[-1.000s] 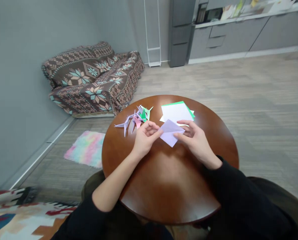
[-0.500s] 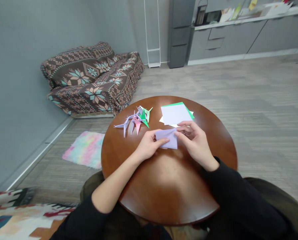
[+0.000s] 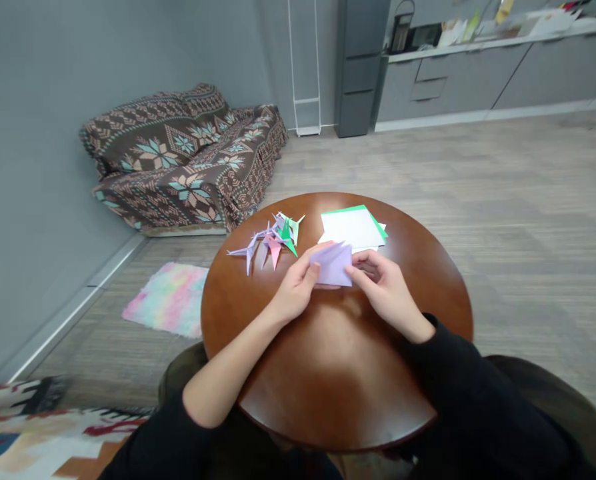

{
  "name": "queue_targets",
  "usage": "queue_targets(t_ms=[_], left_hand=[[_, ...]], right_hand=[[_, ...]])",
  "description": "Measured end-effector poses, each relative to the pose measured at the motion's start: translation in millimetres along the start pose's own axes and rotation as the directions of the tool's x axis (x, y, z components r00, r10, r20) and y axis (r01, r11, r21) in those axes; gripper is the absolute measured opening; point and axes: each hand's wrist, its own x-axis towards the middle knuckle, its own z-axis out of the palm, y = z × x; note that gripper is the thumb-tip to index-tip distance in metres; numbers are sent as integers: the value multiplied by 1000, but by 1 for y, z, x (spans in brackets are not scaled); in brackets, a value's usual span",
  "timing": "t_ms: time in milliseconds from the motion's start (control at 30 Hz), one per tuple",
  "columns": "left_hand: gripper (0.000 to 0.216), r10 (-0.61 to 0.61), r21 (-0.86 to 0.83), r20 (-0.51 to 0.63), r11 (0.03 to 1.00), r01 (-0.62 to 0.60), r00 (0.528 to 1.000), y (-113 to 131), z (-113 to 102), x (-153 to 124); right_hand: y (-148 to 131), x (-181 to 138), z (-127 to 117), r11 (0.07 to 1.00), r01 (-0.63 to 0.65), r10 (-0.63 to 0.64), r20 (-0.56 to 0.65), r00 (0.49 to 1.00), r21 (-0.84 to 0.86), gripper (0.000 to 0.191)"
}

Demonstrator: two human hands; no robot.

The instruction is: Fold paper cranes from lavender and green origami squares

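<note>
Both my hands hold a folded lilac paper (image 3: 332, 265) just above the round brown table (image 3: 328, 360). My left hand (image 3: 297, 287) pinches its left edge with the fingers closed. My right hand (image 3: 384, 287) grips its right edge, fingers curled around it. Behind the paper lies a stack of white and green sheets (image 3: 352, 228). To the left of the stack sits a cluster of folded paper cranes (image 3: 273, 241) in lilac, pink and green.
A patterned sofa (image 3: 188, 157) stands against the grey wall at the back left. A pastel rug (image 3: 171, 298) lies on the floor left of the table. Grey cabinets (image 3: 468, 73) line the far wall. A patterned carpet (image 3: 23, 433) shows at the bottom left.
The lilac paper went from an open sheet to a smaller folded shape. Both hands drew closer together on it and shifted slightly away from me.
</note>
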Motion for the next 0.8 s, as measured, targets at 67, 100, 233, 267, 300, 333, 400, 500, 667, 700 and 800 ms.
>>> queue_targets(t_ms=[67, 100, 233, 267, 300, 333, 400, 500, 667, 700, 800], left_hand=[[60, -24, -101, 32, 994, 28, 999, -2, -2, 0], [59, -39, -154, 42, 987, 45, 998, -3, -3, 1], [52, -97, -260, 59, 959, 109, 994, 0, -3, 2], [51, -104, -267, 55, 957, 115, 993, 1, -3, 3], [50, -106, -274, 43, 955, 114, 993, 2, -2, 3], [49, -103, -280, 27, 954, 106, 994, 2, -1, 3], [47, -88, -283, -11, 956, 82, 996, 3, 1, 4], [46, -70, -279, -34, 958, 58, 997, 2, 3, 5], [45, -80, -264, -22, 962, 71, 997, -2, 2, 6], [45, -90, -262, -24, 962, 81, 996, -2, 2, 5], [47, -122, -257, -31, 960, 110, 992, -3, 0, 5]], right_hand=[[1, 0, -1, 1000, -2, 1, -4, 1000, -13, 21], [1, 0, -1, 1000, -1, 0, -5, 1000, -16, 21], [0, -2, 0, 1000, 13, -13, 22, 1000, -16, 19], [0, -2, 0, 1000, 19, -19, 33, 999, -14, 18], [0, -2, 1, 1000, 26, -25, 40, 999, -16, 17], [0, -2, 1, 999, 35, -35, 34, 999, -20, 16], [1, -1, 2, 998, 60, -60, -7, 998, -35, 19], [2, -1, 3, 996, 83, -85, -64, 994, -41, 32], [4, -1, 3, 999, 37, -37, -13, 999, 34, 22], [4, -1, 3, 998, 40, -39, -19, 999, 41, 21], [4, -1, 3, 997, 68, -67, -44, 997, 21, 17]])
